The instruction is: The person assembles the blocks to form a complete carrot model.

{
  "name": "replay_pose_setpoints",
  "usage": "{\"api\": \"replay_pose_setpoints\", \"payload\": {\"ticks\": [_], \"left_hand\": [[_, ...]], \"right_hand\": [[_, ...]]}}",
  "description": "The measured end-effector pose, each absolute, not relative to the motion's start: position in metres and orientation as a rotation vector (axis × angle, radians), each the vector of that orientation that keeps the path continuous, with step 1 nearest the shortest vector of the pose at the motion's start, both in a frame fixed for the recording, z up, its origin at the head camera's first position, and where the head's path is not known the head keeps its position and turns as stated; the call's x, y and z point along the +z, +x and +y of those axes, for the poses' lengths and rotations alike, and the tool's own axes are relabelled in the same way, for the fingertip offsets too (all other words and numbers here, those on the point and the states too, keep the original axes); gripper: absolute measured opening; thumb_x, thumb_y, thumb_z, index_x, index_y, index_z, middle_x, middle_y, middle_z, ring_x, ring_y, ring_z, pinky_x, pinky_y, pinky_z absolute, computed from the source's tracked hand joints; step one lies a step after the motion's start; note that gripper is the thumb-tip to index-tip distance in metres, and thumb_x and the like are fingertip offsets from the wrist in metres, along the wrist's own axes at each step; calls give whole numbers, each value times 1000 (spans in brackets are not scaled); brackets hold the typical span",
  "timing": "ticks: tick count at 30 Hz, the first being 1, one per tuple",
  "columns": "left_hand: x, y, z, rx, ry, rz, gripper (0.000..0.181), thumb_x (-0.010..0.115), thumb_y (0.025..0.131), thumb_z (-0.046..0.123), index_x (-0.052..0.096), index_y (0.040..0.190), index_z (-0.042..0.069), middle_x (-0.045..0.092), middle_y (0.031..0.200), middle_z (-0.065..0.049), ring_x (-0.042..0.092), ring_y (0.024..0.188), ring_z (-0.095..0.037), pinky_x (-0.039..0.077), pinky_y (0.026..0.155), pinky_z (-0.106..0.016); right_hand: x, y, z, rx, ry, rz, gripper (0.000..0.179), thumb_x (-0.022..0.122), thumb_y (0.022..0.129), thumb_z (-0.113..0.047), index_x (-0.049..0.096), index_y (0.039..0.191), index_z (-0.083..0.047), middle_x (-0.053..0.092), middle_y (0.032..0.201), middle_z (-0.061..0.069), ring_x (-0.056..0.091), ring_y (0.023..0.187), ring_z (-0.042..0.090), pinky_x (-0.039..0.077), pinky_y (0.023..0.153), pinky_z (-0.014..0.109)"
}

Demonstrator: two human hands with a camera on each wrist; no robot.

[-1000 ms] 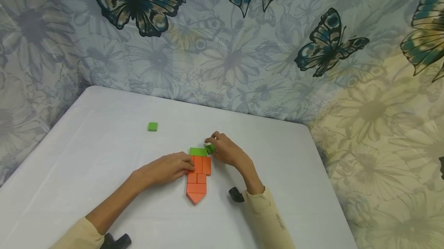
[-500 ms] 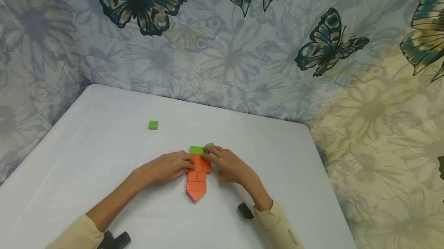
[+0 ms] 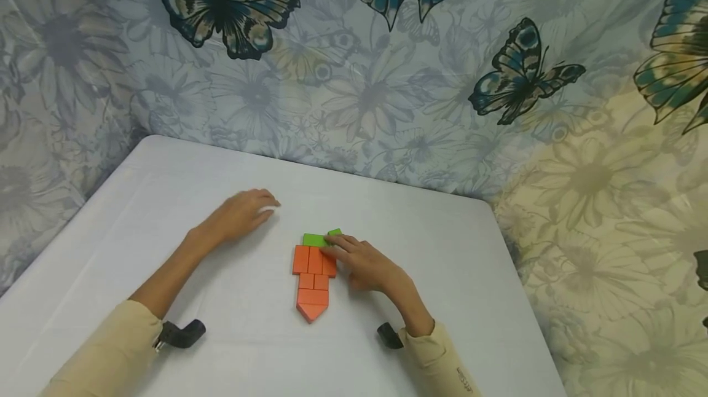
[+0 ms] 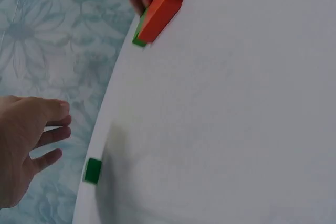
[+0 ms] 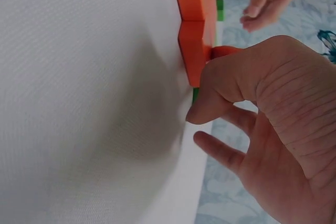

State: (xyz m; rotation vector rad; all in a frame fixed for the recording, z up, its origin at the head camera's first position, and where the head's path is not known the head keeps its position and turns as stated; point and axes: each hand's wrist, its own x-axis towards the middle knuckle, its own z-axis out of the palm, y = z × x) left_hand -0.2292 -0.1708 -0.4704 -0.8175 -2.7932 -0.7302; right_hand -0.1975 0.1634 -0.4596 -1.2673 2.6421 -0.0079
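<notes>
My left hand (image 3: 239, 216) hovers over the far left of the table, fingers extended with nothing between them. In the left wrist view a small green block (image 4: 93, 171) lies on the table near those fingertips; the hand hides it from the head view. My right hand (image 3: 367, 265) rests its fingers on the upper right of a flat figure of orange blocks (image 3: 313, 281) with a pointed near end. Along its far edge lie a green block (image 3: 314, 239) and another, smaller-looking green block (image 3: 334, 232), partly covered by the right fingers. The right thumb (image 5: 202, 106) is beside green.
The white table (image 3: 420, 225) ends at a wall (image 3: 381, 96) with butterfly and flower prints. Dark wrist-worn devices stick out from both sleeves, such as the one on the left (image 3: 185, 334).
My left hand has left the orange blocks and moved up and left to the lone green block. My right hand set its green block at the figure's far end and stayed there.
</notes>
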Motion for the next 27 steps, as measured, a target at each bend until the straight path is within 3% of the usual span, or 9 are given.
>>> {"api": "replay_pose_setpoints", "payload": {"ticks": [5, 11, 20, 27], "left_hand": [[-476, -255, -211, -733, -633, -2892, 39, 70, 99, 10, 66, 134, -5, 64, 137, -26, 60, 130, -45, 50, 112, -61], [-491, -261, -225, -783, -639, -2909, 36, 74, 96, 12, 69, 126, -7, 69, 123, -23, 66, 114, -41, 55, 99, -57], [-485, -238, -172, -854, -696, -2878, 37, 75, 97, 20, 72, 128, 0, 70, 106, -10, 64, 93, -21, 58, 89, -44], [-497, -236, -134, -907, -819, -2841, 31, 72, 99, 25, 76, 124, 6, 64, 98, -5, 52, 83, -13, 49, 78, -29]], "right_hand": [[-460, -198, 164, 8, -1273, 2647, 81, 65, 84, 12, 46, 157, -19, 37, 169, 4, 36, 157, 27, 53, 111, 46], [-458, -198, 163, 8, -1286, 2639, 80, 64, 86, 10, 45, 157, -19, 37, 169, 5, 36, 157, 27, 53, 111, 46], [-455, -197, 163, 13, -1264, 2632, 80, 65, 86, 10, 45, 158, -18, 36, 169, 6, 34, 158, 28, 52, 112, 48], [-455, -197, 161, 6, -1252, 2616, 81, 67, 86, 8, 44, 159, -18, 34, 170, 5, 32, 159, 28, 52, 113, 50]]}}
